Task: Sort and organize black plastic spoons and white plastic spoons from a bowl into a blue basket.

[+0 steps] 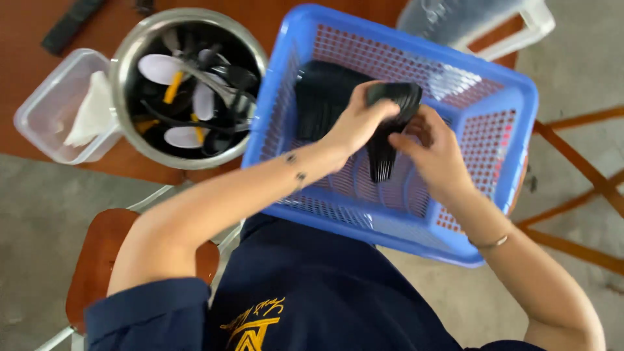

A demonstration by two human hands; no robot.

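Both hands meet over a blue plastic basket point(507, 123) that rests on my lap. My left hand point(354, 123) grips the top of a bunch of black plastic forks point(388, 123), fingers curled around the handles. From the right side, my right hand point(432, 149) holds the same bunch, its tines pointing down toward the basket floor. More black cutlery point(320, 97) lies stacked in the basket's far left corner, behind my left hand.
A steel pot point(130, 58) with black and white spoons stands on the wooden table at the upper left. Beside it is a clear plastic box point(36, 120) with a white tissue. Another clear container point(481, 23) sits at the top right. A wooden chair point(97, 253) is at the lower left.
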